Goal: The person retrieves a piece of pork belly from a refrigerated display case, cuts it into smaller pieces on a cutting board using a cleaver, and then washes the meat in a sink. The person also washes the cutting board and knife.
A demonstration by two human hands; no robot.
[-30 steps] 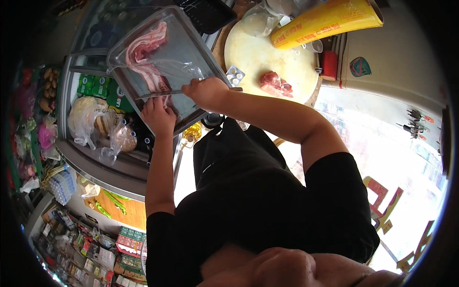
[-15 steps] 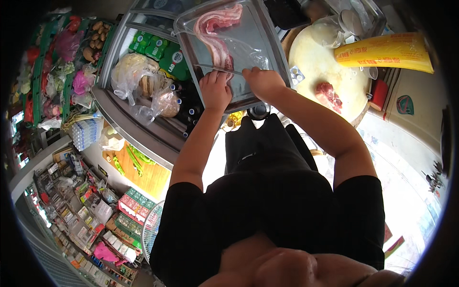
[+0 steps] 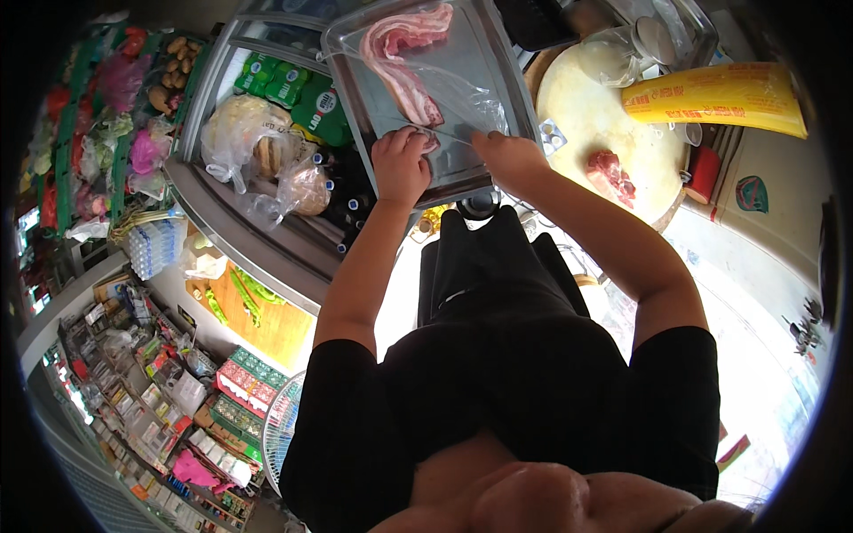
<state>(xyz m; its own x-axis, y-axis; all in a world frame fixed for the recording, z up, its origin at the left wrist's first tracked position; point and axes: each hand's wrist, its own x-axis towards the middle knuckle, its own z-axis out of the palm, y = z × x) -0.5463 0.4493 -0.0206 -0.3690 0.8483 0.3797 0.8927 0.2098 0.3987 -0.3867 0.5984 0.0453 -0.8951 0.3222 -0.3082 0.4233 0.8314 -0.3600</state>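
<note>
A long strip of pork belly (image 3: 391, 67) lies curved in a metal tray (image 3: 524, 133), its near end showing a cut face. Just below that end, my left hand (image 3: 402, 164) has its fingers curled over a small pork piece (image 3: 428, 142), mostly covered by them. My right hand (image 3: 514, 160) is closed around a knife, its handle hidden in the fist. The thin knife blade (image 3: 455, 139) points left toward my left fingertips. Clear plastic film (image 3: 475, 102) lies in the tray to the right of the strip.
Right of the tray, a round chopping board (image 3: 569, 115) holds a chunk of meat (image 3: 611, 178) and a yellow bag (image 3: 711, 99). On the left, a chest freezer (image 3: 240, 240) contains green cans (image 3: 289, 84), bagged food (image 3: 244, 133) and dark bottles. Green peppers (image 3: 244, 298) lie beyond its edge.
My right hand and the knife have moved right, drawing the blade away from across the strip. The strip's near end now stands apart from the piece under my left hand.
</note>
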